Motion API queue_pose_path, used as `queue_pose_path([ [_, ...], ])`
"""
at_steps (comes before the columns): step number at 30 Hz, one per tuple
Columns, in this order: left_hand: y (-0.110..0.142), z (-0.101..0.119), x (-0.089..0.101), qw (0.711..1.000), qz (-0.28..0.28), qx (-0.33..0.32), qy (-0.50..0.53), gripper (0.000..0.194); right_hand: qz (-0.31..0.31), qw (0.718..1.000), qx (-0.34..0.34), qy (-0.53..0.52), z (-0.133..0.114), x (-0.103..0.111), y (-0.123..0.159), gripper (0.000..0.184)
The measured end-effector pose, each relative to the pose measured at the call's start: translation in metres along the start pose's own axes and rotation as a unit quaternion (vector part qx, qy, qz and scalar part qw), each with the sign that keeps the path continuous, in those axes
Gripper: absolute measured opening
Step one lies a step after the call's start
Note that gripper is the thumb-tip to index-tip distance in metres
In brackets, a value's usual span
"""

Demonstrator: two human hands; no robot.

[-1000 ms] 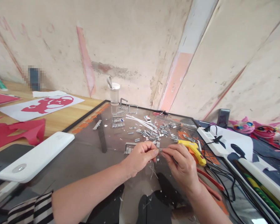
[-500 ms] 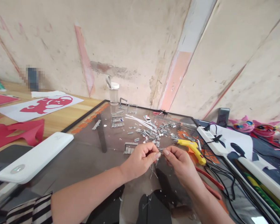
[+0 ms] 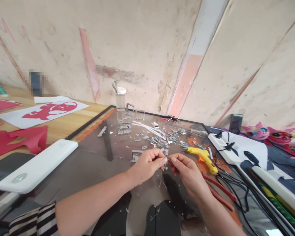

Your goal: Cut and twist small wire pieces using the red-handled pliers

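Low over the dark glossy tabletop, my left hand [image 3: 147, 165] and my right hand [image 3: 189, 172] meet almost fingertip to fingertip. Each one pinches with thumb and forefinger. A thin pale strand [image 3: 167, 159] runs between the pinches; whether it is wire or glue thread is too small to tell. Below the fingertips lie wispy white threads [image 3: 162, 182]. Just beyond my hands is a scattered heap of small grey pieces [image 3: 159, 140]. One flat grey segmented piece [image 3: 134, 158] is partly covered by my left hand.
A yellow glue gun [image 3: 203, 158] and red-handled pliers [image 3: 221, 193] lie right of my right hand, beside black cables and a white power strip [image 3: 222, 149]. White strips [image 3: 147, 128] and a lidded jar [image 3: 120, 100] are farther back. At left rests a long white device [image 3: 36, 165].
My hands have drawn slightly closer together, and the right one has shifted a little left. Both keep their pinch. Objects on the table have stayed put.
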State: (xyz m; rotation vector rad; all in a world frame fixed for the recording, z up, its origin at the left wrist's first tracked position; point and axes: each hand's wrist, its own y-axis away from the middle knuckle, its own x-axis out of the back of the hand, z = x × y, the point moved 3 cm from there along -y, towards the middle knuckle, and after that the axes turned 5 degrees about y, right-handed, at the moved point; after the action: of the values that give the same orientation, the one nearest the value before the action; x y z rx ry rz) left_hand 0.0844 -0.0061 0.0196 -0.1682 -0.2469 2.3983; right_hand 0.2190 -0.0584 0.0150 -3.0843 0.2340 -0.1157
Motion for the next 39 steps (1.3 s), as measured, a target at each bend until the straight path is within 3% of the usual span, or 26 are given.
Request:
queue_pose_path([
  [3, -0.001, -0.005, 0.001, 0.997, 0.012, 0.049, 0.067, 0.019, 0.044, 0.968, 0.153, 0.195, -0.013, 0.006, 0.003, 0.025],
  [7, -0.001, -0.007, 0.000, 0.986, 0.015, 0.088, 0.139, 0.024, 0.053, 0.850, 0.347, 0.392, -0.026, 0.008, 0.009, 0.023],
  [10, -0.001, -0.007, -0.002, 0.976, 0.003, 0.107, 0.188, 0.027, 0.065, 0.794, 0.414, 0.441, -0.028, 0.007, 0.011, 0.024],
  [13, 0.001, -0.007, -0.005, 0.965, -0.022, 0.127, 0.227, 0.028, 0.065, 0.783, 0.431, 0.444, -0.027, 0.006, 0.011, 0.021],
  [23, 0.003, -0.004, -0.006, 0.960, -0.029, 0.128, 0.249, 0.030, 0.053, 0.807, 0.396, 0.434, -0.031, 0.008, 0.016, 0.018],
  [28, 0.004, -0.001, -0.006, 0.981, -0.030, 0.084, 0.173, 0.023, 0.041, 0.848, 0.359, 0.387, -0.036, 0.004, 0.019, 0.010],
  [32, 0.004, 0.009, -0.003, 0.998, -0.031, -0.001, 0.050, 0.018, 0.019, 0.917, 0.253, 0.308, -0.034, 0.003, 0.016, 0.014],
  [35, 0.006, 0.014, -0.002, 0.999, -0.032, -0.033, -0.029, 0.017, -0.008, 0.977, 0.128, 0.172, -0.025, 0.004, 0.012, 0.022],
  [37, 0.007, 0.017, -0.002, 0.995, -0.024, -0.055, -0.075, 0.016, -0.028, 0.997, 0.045, 0.057, -0.018, 0.003, 0.009, 0.022],
  [39, 0.008, 0.018, -0.002, 0.989, -0.012, -0.086, -0.118, 0.016, -0.062, 0.996, -0.037, -0.050, -0.010, 0.000, 0.006, 0.022],
])
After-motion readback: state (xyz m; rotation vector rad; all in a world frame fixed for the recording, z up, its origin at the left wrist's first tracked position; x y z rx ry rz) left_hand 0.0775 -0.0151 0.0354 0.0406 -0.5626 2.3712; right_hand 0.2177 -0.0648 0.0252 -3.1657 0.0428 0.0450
